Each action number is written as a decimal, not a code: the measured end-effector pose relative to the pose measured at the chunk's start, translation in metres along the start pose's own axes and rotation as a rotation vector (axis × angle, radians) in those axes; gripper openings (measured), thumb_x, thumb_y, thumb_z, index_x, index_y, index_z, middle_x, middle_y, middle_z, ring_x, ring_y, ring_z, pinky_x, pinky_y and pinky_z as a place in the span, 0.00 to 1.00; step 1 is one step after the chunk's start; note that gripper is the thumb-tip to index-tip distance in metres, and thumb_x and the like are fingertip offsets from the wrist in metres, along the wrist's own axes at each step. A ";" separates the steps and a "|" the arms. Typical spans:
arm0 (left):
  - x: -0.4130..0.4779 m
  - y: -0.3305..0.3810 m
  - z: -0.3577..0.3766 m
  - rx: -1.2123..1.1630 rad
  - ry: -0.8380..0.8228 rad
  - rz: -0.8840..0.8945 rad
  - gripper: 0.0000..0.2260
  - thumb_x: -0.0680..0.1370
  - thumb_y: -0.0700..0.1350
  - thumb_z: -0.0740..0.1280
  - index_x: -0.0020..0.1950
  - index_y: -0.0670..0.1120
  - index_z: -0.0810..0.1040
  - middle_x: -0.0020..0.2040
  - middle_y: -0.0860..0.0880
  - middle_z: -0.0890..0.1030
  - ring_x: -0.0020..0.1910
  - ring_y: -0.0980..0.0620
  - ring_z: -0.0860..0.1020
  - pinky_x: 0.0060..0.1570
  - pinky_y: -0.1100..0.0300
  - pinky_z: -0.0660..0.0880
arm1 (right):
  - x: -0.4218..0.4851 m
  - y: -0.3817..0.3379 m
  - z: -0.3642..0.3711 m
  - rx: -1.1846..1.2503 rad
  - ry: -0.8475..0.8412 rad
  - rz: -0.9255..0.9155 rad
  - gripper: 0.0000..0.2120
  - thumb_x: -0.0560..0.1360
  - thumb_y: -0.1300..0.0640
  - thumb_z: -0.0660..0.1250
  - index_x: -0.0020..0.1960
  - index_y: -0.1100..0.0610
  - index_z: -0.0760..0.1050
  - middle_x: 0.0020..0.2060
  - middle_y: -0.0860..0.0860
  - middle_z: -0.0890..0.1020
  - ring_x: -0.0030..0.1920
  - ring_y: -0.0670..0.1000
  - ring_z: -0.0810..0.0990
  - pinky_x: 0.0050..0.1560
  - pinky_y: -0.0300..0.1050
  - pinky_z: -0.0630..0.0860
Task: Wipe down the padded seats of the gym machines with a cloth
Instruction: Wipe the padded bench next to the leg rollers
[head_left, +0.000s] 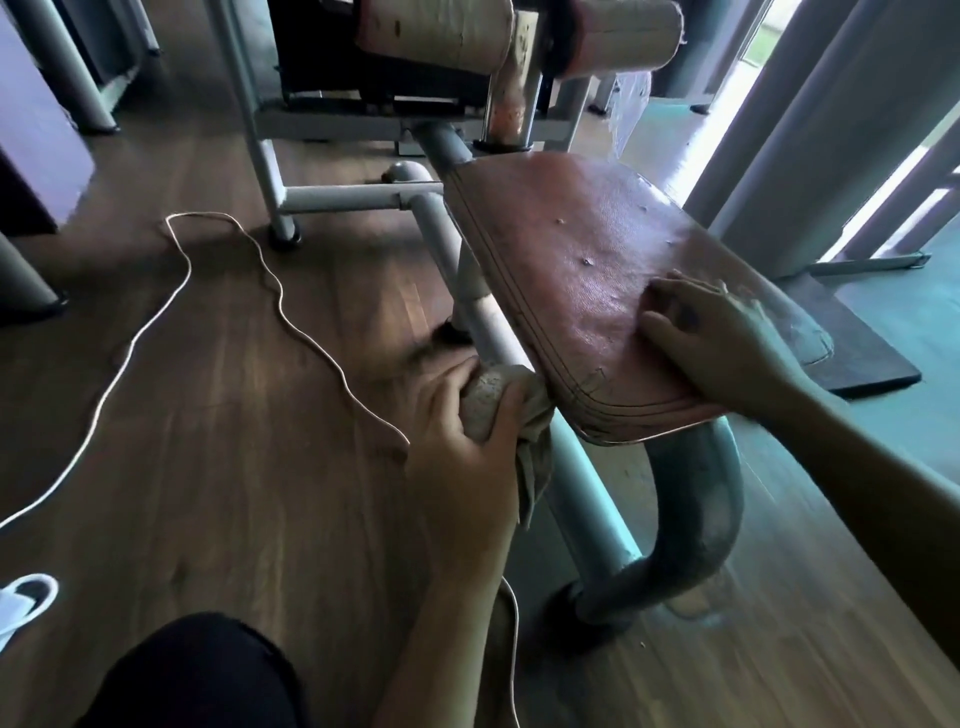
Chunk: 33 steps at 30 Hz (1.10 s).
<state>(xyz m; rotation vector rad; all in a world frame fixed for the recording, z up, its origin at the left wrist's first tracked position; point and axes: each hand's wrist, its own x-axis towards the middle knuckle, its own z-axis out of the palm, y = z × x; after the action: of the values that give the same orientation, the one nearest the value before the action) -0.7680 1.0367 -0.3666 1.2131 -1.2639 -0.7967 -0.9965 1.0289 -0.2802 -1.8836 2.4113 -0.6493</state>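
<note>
A worn reddish-brown padded seat (576, 260) of a gym machine sits on a grey tube frame (587, 499). My left hand (462, 415) grips a bunched beige cloth (498, 395) against the seat's near left edge, with a loose end hanging down. My right hand (717, 338) rests on top of the seat near its front right part, fingers bent on the leather; whether they hold anything is unclear. Two padded rollers (441, 28) sit above the far end of the seat.
A white cable (280, 301) snakes over the wooden floor left of the machine. More grey frame legs (67, 67) stand at the far left. A dark mat (862, 353) lies right of the seat. My knee in black (192, 675) and a white shoe (26, 597) are at the bottom left.
</note>
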 end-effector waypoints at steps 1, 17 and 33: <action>0.002 0.001 0.003 -0.011 -0.013 0.003 0.17 0.76 0.54 0.73 0.63 0.49 0.80 0.60 0.56 0.81 0.61 0.58 0.77 0.63 0.58 0.73 | -0.001 -0.014 0.006 -0.004 -0.030 -0.003 0.31 0.73 0.32 0.56 0.71 0.43 0.73 0.75 0.46 0.71 0.75 0.60 0.68 0.74 0.67 0.61; -0.004 -0.010 0.041 -0.278 -0.076 -0.138 0.08 0.80 0.42 0.68 0.57 0.52 0.81 0.52 0.53 0.82 0.54 0.53 0.80 0.57 0.48 0.77 | -0.004 -0.046 0.024 -0.025 0.008 0.038 0.30 0.74 0.34 0.51 0.73 0.39 0.70 0.77 0.41 0.67 0.78 0.57 0.63 0.75 0.66 0.59; -0.038 0.008 0.040 -0.277 0.064 0.052 0.05 0.81 0.41 0.67 0.55 0.42 0.80 0.58 0.50 0.81 0.61 0.50 0.80 0.60 0.52 0.76 | -0.007 -0.045 0.023 0.071 0.098 0.037 0.26 0.74 0.38 0.55 0.69 0.38 0.74 0.73 0.39 0.72 0.75 0.54 0.68 0.70 0.65 0.69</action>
<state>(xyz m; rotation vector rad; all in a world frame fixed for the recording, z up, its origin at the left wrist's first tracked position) -0.8155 1.0648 -0.3741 0.9713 -1.0887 -0.8572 -0.9464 1.0196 -0.2882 -1.8170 2.4396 -0.8321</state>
